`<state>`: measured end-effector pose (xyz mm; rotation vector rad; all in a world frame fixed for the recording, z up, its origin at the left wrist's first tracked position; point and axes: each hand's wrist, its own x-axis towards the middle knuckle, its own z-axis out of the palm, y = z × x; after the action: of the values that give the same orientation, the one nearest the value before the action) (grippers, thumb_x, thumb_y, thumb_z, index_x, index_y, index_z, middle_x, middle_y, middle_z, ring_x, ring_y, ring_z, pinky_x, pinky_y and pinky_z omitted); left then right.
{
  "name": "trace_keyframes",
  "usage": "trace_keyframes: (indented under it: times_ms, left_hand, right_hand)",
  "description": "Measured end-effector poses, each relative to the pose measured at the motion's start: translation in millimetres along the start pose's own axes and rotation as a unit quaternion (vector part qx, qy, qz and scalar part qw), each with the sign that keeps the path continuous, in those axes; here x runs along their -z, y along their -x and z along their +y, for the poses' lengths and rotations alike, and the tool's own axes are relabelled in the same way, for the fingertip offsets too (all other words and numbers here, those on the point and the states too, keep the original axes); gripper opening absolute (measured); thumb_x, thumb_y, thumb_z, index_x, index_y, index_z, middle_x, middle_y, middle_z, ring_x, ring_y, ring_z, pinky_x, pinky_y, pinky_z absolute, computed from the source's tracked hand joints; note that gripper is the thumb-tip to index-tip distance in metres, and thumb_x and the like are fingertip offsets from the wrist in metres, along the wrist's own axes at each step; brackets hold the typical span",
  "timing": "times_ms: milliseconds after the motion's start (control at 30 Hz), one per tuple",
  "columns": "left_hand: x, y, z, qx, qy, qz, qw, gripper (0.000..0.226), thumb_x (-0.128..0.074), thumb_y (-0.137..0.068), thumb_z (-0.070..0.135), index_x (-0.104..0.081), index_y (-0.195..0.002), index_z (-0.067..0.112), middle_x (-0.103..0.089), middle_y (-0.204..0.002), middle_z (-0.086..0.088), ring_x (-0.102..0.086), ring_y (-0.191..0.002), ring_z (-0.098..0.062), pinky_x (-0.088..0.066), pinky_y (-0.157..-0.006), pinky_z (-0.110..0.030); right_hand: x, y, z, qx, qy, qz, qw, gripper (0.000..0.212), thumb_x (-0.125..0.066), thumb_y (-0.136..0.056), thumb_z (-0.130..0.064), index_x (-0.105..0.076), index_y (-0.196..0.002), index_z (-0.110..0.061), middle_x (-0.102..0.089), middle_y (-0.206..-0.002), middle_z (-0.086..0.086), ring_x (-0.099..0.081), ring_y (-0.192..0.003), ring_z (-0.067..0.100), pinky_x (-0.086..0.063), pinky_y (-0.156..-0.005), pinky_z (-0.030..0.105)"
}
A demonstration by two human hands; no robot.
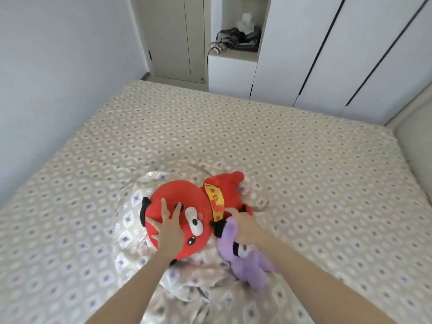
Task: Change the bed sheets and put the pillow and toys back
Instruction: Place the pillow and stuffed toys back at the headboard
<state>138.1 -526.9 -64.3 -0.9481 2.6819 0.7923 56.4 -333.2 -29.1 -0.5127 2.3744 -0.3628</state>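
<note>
A red plush toy (198, 202) with a big round head and a yellow sash lies on a pillow (131, 220) covered in the same beige patterned cloth as the bed sheet (304, 171). My left hand (167, 226) lies spread on the toy's head, fingers straight. My right hand (243, 224) grips a small purple plush toy (247, 263) by its upper part, right beside the red toy's body. The purple toy hangs down toward me over the pillow's near edge.
The bed fills the view, with a pale wall along its left side. White wardrobe doors (327, 54) stand behind the far edge. A niche shelf (233, 56) holds dark cables and a tissue box. A padded headboard edge (411, 136) shows at right.
</note>
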Motion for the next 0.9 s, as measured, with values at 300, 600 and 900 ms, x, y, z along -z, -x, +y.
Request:
trace_keyframes:
  times_ms: [300,600,900]
  left_hand:
    - [1.0,1.3,-3.0,-0.040,-0.221,-0.028,0.974,0.069,-0.038,-0.094,0.007,-0.009,-0.150,0.033,0.015,-0.158,-0.003,-0.001,-0.137,-0.055,-0.022,-0.112,-0.056]
    - [41.3,26.9,59.7,-0.160,-0.034,0.052,0.985,0.048,-0.041,-0.094,0.017,-0.040,-0.141,0.023,-0.057,-0.127,-0.004,-0.057,-0.110,-0.025,-0.047,-0.088,-0.039]
    - [94.8,94.4,104.6,-0.267,0.112,0.041,0.956,0.040,-0.042,-0.094,0.018,-0.050,-0.133,0.023,-0.061,-0.124,0.004,-0.060,-0.107,-0.017,-0.047,-0.093,-0.039]
  right_hand:
    - [-75.2,3.9,21.9,-0.105,-0.044,-0.165,0.980,0.062,-0.045,-0.094,-0.014,-0.020,-0.151,-0.016,-0.040,-0.146,0.009,-0.040,-0.132,0.028,-0.034,-0.107,0.035]
    - [-17.0,38.7,7.5,-0.079,-0.180,0.050,0.979,0.045,-0.044,-0.093,-0.012,-0.040,-0.137,-0.012,-0.052,-0.131,0.010,-0.051,-0.119,0.027,-0.042,-0.093,0.030]
    - [39.7,158.6,2.8,-0.060,-0.267,0.255,0.927,0.037,-0.049,-0.093,-0.019,-0.050,-0.130,-0.024,-0.059,-0.120,-0.004,-0.057,-0.090,0.011,-0.044,-0.073,0.025]
